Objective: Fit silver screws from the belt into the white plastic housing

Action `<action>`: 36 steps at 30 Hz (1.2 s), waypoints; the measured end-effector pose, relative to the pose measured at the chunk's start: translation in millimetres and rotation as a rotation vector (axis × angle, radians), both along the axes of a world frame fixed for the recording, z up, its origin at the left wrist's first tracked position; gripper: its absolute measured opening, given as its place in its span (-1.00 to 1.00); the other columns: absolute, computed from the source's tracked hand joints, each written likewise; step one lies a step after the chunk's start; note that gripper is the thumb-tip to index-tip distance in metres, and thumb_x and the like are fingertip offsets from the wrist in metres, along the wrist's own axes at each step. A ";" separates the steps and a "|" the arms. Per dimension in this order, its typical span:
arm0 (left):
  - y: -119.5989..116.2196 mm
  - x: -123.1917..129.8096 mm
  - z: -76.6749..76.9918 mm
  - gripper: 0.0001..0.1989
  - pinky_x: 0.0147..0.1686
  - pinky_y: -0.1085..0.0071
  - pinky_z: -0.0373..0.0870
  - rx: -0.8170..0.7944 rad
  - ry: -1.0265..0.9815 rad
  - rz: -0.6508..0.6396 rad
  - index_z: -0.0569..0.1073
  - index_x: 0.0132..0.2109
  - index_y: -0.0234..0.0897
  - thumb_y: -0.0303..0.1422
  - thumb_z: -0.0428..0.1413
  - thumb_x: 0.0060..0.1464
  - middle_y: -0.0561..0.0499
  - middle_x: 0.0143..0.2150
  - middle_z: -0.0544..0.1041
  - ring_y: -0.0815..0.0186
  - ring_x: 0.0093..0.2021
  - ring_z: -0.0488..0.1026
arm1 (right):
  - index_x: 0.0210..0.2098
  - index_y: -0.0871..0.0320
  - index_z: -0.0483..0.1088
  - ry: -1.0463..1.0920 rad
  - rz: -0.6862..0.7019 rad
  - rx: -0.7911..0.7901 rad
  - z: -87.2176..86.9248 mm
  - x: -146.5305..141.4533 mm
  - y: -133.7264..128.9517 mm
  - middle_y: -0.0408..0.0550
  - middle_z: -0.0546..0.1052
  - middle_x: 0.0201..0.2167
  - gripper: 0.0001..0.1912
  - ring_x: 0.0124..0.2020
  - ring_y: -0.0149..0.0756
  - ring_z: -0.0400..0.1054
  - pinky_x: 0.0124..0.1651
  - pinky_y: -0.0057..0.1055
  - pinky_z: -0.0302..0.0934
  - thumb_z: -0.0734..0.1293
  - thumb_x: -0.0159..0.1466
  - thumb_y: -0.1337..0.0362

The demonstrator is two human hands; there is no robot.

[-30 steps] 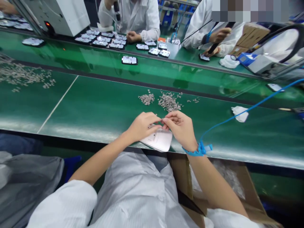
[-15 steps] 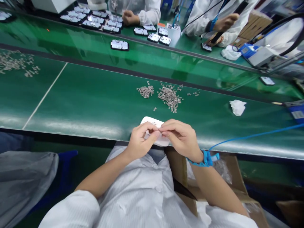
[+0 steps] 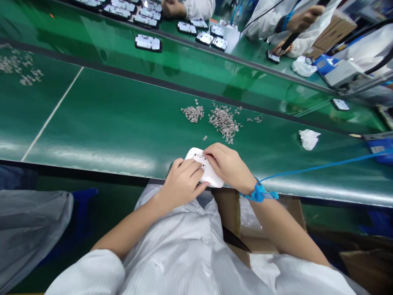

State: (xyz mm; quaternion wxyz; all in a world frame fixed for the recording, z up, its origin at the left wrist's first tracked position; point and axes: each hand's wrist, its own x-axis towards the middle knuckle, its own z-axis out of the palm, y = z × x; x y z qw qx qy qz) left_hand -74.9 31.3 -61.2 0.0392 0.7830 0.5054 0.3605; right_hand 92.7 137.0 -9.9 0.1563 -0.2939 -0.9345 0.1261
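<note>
A white plastic casing with small dark slots lies at the near edge of the green bench. My left hand rests on the casing's left side, thumb along its near edge and fingers apart over it. At the casing's upper right, my right hand has thumb and forefinger pinched together; what they hold, if anything, is too small to tell. Two piles of small metal pieces, a smaller one and a larger one, lie beyond the casing.
White crumpled paper lies on the right. A blue cord runs rightward from my right wrist. More metal pieces are at far left. Across the raised dark rail, units stand near other people's hands.
My hands have parted from their fingertip-to-fingertip pinch above the casing. The left now spreads over it, and the right has moved to its upper part. The view has shifted slightly.
</note>
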 end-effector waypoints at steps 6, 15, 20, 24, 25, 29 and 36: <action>-14.1 17.5 -4.0 -0.57 -0.05 0.13 0.17 -0.036 0.131 0.086 0.46 0.09 -0.39 -0.09 0.05 0.37 -0.15 0.15 0.53 0.18 0.16 0.42 | -0.17 0.23 0.55 -0.270 -0.014 0.029 -1.4 -9.5 6.5 0.05 0.57 -0.20 -0.80 -0.16 -0.17 0.42 -0.12 -0.30 0.27 0.26 0.38 0.39; -15.8 26.6 -8.4 -0.55 -0.12 0.12 0.16 -0.068 0.133 0.113 0.43 0.16 -0.41 -0.11 0.00 0.40 -0.16 0.17 0.51 0.16 0.13 0.41 | -0.19 0.21 0.55 -0.274 -0.002 0.019 -2.3 -5.3 1.0 0.05 0.55 -0.19 -0.79 -0.15 -0.20 0.40 -0.12 -0.33 0.23 0.25 0.39 0.37; -16.5 33.4 -5.9 -0.54 -0.19 0.11 0.16 -0.076 0.084 0.091 0.45 0.10 -0.49 -0.12 0.05 0.35 -0.27 0.10 0.53 0.06 0.06 0.43 | -0.26 0.20 0.52 -0.234 -0.024 0.005 -3.9 -7.5 3.7 0.01 0.52 -0.26 -0.85 -0.22 -0.24 0.37 -0.17 -0.35 0.20 0.29 0.34 0.41; -10.5 30.4 2.2 -0.76 -0.26 0.15 0.14 -0.110 0.048 0.065 0.52 -0.11 -0.40 -0.29 0.06 0.30 -0.17 -0.12 0.57 0.10 -0.13 0.44 | -0.28 0.19 0.51 -0.211 0.010 -0.074 -3.2 -6.4 5.7 -0.01 0.49 -0.26 -0.83 -0.25 -0.30 0.35 -0.20 -0.38 0.20 0.27 0.34 0.43; -6.1 26.4 3.8 -0.80 -0.27 0.16 0.13 -0.127 0.010 0.042 0.51 -0.19 -0.34 -0.34 0.04 0.30 -0.11 -0.19 0.57 0.13 -0.17 0.43 | -0.28 0.18 0.52 -0.199 0.016 -0.077 -3.8 -5.1 5.4 0.00 0.49 -0.26 -0.82 -0.24 -0.29 0.36 -0.19 -0.37 0.20 0.27 0.35 0.43; 23.2 3.8 5.9 -0.90 -0.20 0.20 0.16 -0.169 -0.219 0.191 0.46 -0.28 -0.26 -0.44 0.08 0.24 0.00 -0.25 0.54 0.20 -0.15 0.40 | -0.28 0.18 0.58 -0.138 0.013 0.012 -11.3 1.6 -1.2 0.04 0.53 -0.22 -0.79 -0.18 -0.21 0.36 -0.14 -0.30 0.25 0.28 0.36 0.42; 55.7 -6.4 1.6 -0.93 -0.07 0.18 0.17 -0.459 -0.340 0.260 0.57 -0.28 -0.19 -0.39 0.32 0.09 0.02 -0.16 0.51 0.14 -0.01 0.33 | -0.18 0.14 0.56 0.102 -0.156 0.167 -26.4 3.9 -19.9 -0.05 0.61 -0.27 -0.80 -0.23 -0.22 0.39 -0.15 -0.30 0.30 0.31 0.32 0.45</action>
